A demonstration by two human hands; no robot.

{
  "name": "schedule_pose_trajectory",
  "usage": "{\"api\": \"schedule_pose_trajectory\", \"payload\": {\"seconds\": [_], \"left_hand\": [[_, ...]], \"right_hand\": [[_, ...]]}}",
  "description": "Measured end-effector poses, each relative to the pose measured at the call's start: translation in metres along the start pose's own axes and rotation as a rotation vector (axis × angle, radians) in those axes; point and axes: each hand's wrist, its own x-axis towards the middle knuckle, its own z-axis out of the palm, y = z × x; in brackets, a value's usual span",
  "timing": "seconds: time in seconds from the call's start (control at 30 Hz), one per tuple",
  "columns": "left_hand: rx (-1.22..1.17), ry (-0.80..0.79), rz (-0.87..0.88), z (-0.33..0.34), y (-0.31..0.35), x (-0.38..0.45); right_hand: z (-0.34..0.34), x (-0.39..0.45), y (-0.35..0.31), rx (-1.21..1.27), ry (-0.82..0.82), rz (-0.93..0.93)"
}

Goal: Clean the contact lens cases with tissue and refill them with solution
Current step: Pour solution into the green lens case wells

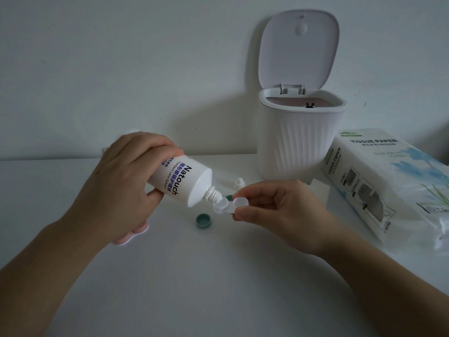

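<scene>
My left hand (126, 181) grips a white contact lens solution bottle (184, 183), tilted nozzle-down to the right. Its nozzle sits just over the left well of a white lens case (228, 206). My right hand (274, 205) pinches that case at its right end and holds it above the table. A green cap (203, 220) lies on the table below the bottle, and a second green cap (228, 197) shows just behind the case. A pink lens case (136, 233) lies partly hidden under my left wrist. The bottle's small white cap (239, 184) stands further back.
A white ribbed bin (301, 142) with its lid flipped up stands at the back right. A pack of tissue paper (388, 181) lies to its right. All stand on a white table (218, 276) against a white wall.
</scene>
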Motion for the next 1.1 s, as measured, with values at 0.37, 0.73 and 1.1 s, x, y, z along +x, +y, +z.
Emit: {"api": "schedule_pose_trajectory", "payload": {"seconds": [0.37,0.73,1.1], "left_hand": [[0.000,0.008,-0.001,0.0014,0.0004,0.0001],[-0.042,0.040,-0.031,0.0018,0.0021,-0.0008],[-0.138,0.072,-0.150,0.0068,0.0002,-0.0058]], "right_hand": [[-0.0008,-0.0006,0.0003,0.001,0.006,-0.006],[-0.0012,0.0001,-0.0009,0.053,0.027,0.000],[-0.0031,0.0003,-0.0023,0.076,0.052,-0.018]]}}
